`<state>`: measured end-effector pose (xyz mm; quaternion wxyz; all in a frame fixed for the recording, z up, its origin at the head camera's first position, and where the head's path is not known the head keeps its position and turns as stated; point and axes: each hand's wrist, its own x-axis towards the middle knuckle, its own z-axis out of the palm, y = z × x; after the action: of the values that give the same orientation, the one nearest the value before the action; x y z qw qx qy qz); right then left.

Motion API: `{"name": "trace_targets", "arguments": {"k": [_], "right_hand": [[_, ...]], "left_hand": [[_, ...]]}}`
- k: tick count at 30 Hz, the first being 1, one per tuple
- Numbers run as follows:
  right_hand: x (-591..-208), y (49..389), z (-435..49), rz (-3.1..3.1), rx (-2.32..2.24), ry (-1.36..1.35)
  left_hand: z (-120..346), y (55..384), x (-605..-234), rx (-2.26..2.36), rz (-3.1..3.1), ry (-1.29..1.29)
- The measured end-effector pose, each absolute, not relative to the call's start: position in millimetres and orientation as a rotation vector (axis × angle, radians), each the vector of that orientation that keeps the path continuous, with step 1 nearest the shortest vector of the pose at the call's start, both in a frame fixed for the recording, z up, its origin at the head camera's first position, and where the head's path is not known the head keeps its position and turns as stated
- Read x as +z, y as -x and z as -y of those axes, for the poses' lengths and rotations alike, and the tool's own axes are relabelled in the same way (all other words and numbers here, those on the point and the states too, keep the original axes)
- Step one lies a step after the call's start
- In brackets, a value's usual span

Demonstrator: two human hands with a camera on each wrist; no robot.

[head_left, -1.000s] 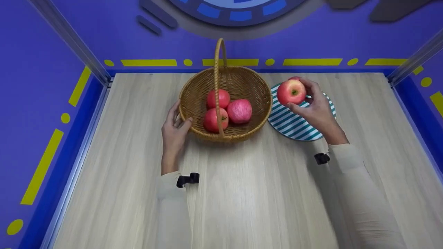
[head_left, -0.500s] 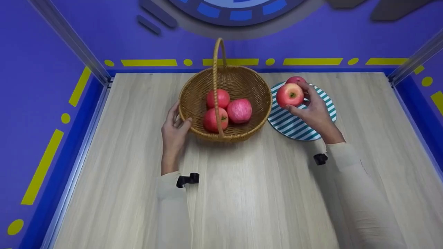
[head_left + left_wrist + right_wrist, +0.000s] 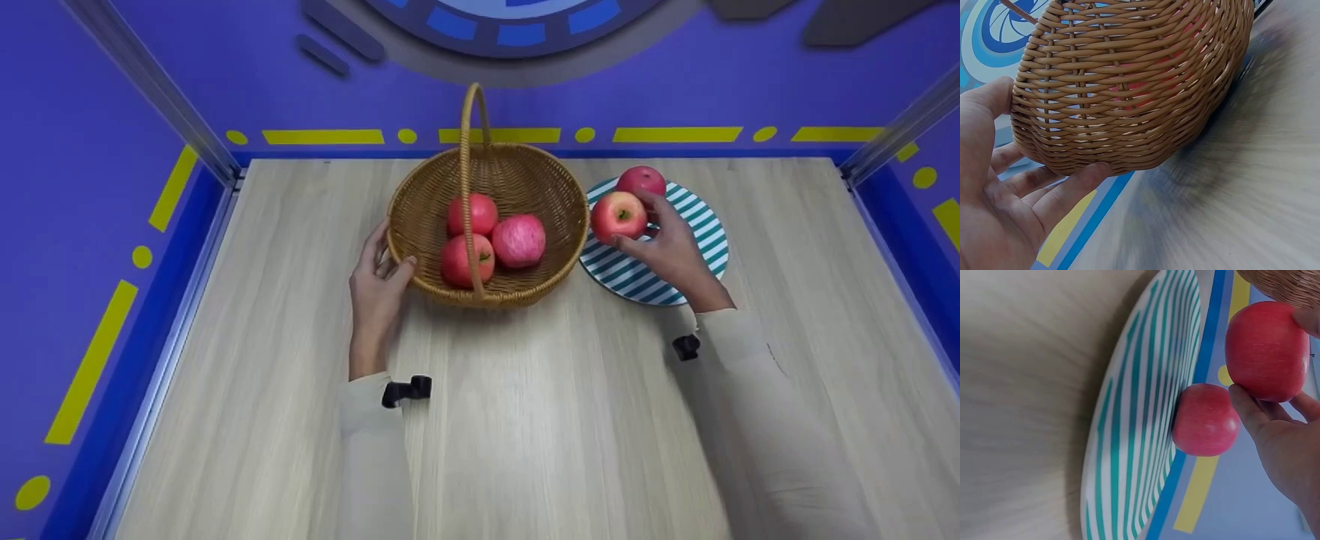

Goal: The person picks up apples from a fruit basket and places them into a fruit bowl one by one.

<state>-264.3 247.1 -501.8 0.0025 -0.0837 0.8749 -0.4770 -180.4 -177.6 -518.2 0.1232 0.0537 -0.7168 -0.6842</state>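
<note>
Brown woven wicker forms a round basket (image 3: 561, 196) between the two hands. Its near left side is held by the person's left hand (image 3: 377, 294), thumb at the rim and fingers bent against the outer wall. The right hand (image 3: 670, 247) grips a round, glossy red apple with a pale yellowish top (image 3: 616, 217) between thumb and fingers, clear of the surface below.

In the last second, the right hand and its apple have shifted a little leftward, toward the left hand; the left hand has stayed put. The held apple is therefore nearer the basket, and a second red apple (image 3: 643, 180), just beyond the right fingertips, is more fully exposed. That one rests on a round white plate with teal stripes (image 3: 641, 281) beneath the right hand.

Three more pinkish-red apples (image 3: 519, 241) sit clustered in the basket, to the right of the left hand. Between them and the right hand stands the raised rim; an arched wicker handle (image 3: 465, 172) crosses above the basket. Pale wood-grain tabletop (image 3: 487, 427) spreads below both hands.
</note>
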Motion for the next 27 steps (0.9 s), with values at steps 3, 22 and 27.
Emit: {"name": "trace_targets", "arguments": {"k": [3,22,27], "right_hand": [[-505,265,-247,-2.736,-1.486,0.257],[-519,265,-243,-2.7,-1.469,0.167],[-521,265,-240,-2.686,-1.488,0.163]], "left_hand": [[178,181,-518,-2.005,2.084,-0.152],[177,181,-520,-1.96,2.101,-0.142],[179,181,-520,-1.937,2.109,-0.151]]}}
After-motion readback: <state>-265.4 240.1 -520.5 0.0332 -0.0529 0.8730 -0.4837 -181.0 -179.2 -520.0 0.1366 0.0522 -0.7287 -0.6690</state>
